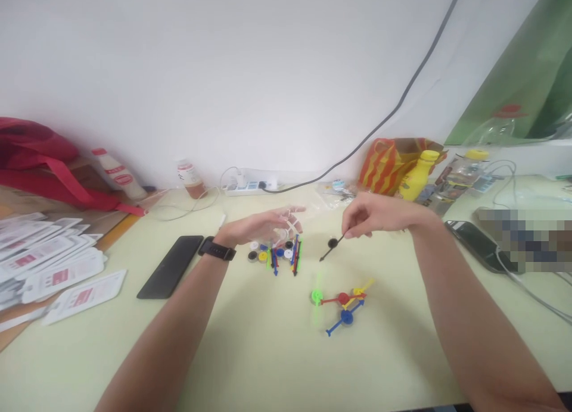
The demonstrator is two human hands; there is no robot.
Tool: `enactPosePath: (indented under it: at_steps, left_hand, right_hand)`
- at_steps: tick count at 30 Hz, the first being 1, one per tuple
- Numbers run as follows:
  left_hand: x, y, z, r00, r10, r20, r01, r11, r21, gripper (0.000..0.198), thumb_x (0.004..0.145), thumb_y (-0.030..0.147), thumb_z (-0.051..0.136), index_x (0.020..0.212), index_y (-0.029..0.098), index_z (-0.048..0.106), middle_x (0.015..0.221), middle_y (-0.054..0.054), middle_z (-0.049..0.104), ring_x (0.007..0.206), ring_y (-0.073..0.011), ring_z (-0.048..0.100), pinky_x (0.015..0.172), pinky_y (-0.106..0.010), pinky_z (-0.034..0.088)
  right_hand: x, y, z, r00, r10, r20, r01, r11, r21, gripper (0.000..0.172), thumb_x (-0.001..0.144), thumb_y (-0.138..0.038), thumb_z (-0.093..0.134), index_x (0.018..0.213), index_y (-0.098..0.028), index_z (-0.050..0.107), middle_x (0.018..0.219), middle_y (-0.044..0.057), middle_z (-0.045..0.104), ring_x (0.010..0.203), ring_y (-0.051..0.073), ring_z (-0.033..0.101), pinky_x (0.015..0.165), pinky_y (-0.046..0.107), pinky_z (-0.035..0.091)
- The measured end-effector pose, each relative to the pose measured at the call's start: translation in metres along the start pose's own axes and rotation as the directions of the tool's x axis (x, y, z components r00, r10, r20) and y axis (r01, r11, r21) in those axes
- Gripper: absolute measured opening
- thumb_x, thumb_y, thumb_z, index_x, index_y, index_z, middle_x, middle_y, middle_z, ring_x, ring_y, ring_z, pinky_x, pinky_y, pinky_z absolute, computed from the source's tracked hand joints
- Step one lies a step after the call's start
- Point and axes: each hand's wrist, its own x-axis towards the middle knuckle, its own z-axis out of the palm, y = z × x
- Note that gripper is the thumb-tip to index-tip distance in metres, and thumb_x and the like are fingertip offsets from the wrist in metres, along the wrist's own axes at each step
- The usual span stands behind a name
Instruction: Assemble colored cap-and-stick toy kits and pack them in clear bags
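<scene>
My right hand (364,215) pinches one end of a black arrow spinner (333,243), whose arrow tip points down and left over the table. My left hand (263,224), slightly blurred, has white arrow pieces (292,221) at its fingers; the exact grip is hard to make out. Beneath it lies a group of coloured arrows (295,254) and small round discs (263,256) in black, yellow, blue and white. Nearer to me rest a light green spinner (317,296), a red spinner (342,299), a yellow spinner (358,293) and a blue spinner (347,318), close together.
A black phone (170,267) lies left of my left arm, beyond it many white badge holders (67,278). Bottles (191,178), a power strip (250,187) and a striped bag (379,165) line the wall. Another phone (473,245) with a cable lies at right.
</scene>
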Motion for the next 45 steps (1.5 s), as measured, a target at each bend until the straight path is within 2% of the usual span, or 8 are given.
enactPosePath:
  at_steps: [4, 8, 12, 23, 26, 30, 40, 45]
  left_hand:
    - [0.0, 0.0, 0.0, 1.0, 0.006, 0.006, -0.006, 1.0, 0.011, 0.063, 0.096, 0.037, 0.059, 0.155, 0.023, 0.039, 0.122, -0.013, 0.059, 0.093, -0.0228, 0.059, 0.081, -0.037, 0.048]
    - [0.0, -0.003, -0.002, 0.999, 0.006, 0.034, -0.007, 1.0, 0.021, 0.064, 0.096, 0.039, 0.06, 0.155, 0.023, 0.039, 0.123, -0.013, 0.058, 0.091, -0.0212, 0.057, 0.077, -0.034, 0.047]
    - [0.002, -0.006, -0.002, 0.998, 0.019, 0.065, -0.02, 1.0, 0.012, 0.062, 0.099, 0.041, 0.057, 0.156, 0.024, 0.039, 0.127, -0.014, 0.058, 0.09, -0.0204, 0.057, 0.073, -0.031, 0.046]
    - [0.014, -0.014, 0.003, 0.996, 0.051, 0.068, -0.048, 0.998, -0.049, 0.054, 0.095, 0.044, 0.059, 0.144, 0.022, 0.05, 0.126, -0.014, 0.06, 0.084, -0.0181, 0.059, 0.067, -0.027, 0.047]
    - [0.016, -0.013, 0.005, 0.995, 0.077, 0.07, -0.074, 0.996, -0.041, 0.047, 0.094, 0.045, 0.06, 0.133, 0.02, 0.055, 0.124, -0.014, 0.061, 0.085, -0.0184, 0.058, 0.069, -0.028, 0.047]
    - [0.015, -0.01, 0.009, 0.995, 0.065, 0.077, -0.063, 0.998, -0.018, 0.059, 0.094, 0.046, 0.059, 0.148, 0.023, 0.047, 0.125, -0.013, 0.061, 0.082, -0.0177, 0.058, 0.069, -0.03, 0.045]
    - [0.014, -0.01, 0.01, 0.993, 0.047, 0.109, -0.05, 0.998, 0.033, 0.069, 0.096, 0.042, 0.057, 0.16, 0.029, 0.037, 0.127, -0.012, 0.06, 0.104, -0.0235, 0.058, 0.078, -0.03, 0.046]
    - [0.01, -0.009, 0.006, 0.996, 0.023, 0.083, -0.027, 0.999, 0.045, 0.065, 0.098, 0.041, 0.055, 0.16, 0.028, 0.037, 0.131, -0.013, 0.059, 0.109, -0.0247, 0.057, 0.077, -0.03, 0.045]
  right_hand:
    - [-0.026, 0.009, -0.012, 0.916, -0.021, -0.401, 0.05, 0.997, 0.063, 0.028, 0.082, -0.044, 0.078, 0.096, -0.02, 0.083, 0.083, 0.005, 0.076, 0.073, 0.017, 0.068, 0.065, 0.028, 0.053]
    - [-0.036, 0.016, -0.015, 0.685, 0.016, -0.728, 0.133, 0.98, 0.146, 0.028, 0.081, -0.044, 0.081, 0.099, -0.022, 0.082, 0.085, 0.006, 0.077, 0.077, 0.02, 0.07, 0.068, 0.032, 0.056]
    - [-0.03, 0.011, -0.013, 0.51, -0.027, -0.86, 0.248, 0.962, 0.117, 0.022, 0.081, -0.038, 0.082, 0.096, -0.021, 0.082, 0.085, 0.007, 0.077, 0.081, 0.022, 0.071, 0.075, 0.036, 0.059]
    - [0.02, -0.011, 0.017, 0.77, -0.133, -0.624, 0.263, 0.957, 0.119, 0.03, 0.084, -0.044, 0.076, 0.098, -0.018, 0.083, 0.08, 0.007, 0.074, 0.067, 0.017, 0.061, 0.059, 0.029, 0.047]
    - [0.027, -0.013, 0.022, 0.79, -0.132, -0.598, 0.218, 0.973, 0.074, 0.033, 0.083, -0.043, 0.074, 0.099, -0.016, 0.082, 0.066, 0.003, 0.065, 0.058, 0.013, 0.05, 0.053, 0.027, 0.037]
    - [0.028, -0.015, 0.022, 0.825, -0.128, -0.55, 0.191, 0.98, 0.058, 0.034, 0.083, -0.042, 0.072, 0.099, -0.014, 0.082, 0.063, 0.0, 0.058, 0.056, 0.011, 0.038, 0.052, 0.026, 0.029]
    - [0.015, -0.021, 0.013, 0.955, -0.19, -0.229, 0.178, 0.982, -0.07, 0.046, 0.097, -0.055, 0.053, 0.098, -0.017, 0.078, 0.072, 0.0, 0.056, 0.062, 0.012, 0.04, 0.058, 0.026, 0.03]
    - [0.002, -0.026, 0.008, 0.922, -0.048, -0.384, 0.047, 0.999, -0.012, 0.049, 0.101, -0.055, 0.044, 0.101, -0.017, 0.075, 0.082, 0.004, 0.064, 0.066, 0.014, 0.05, 0.064, 0.026, 0.04]
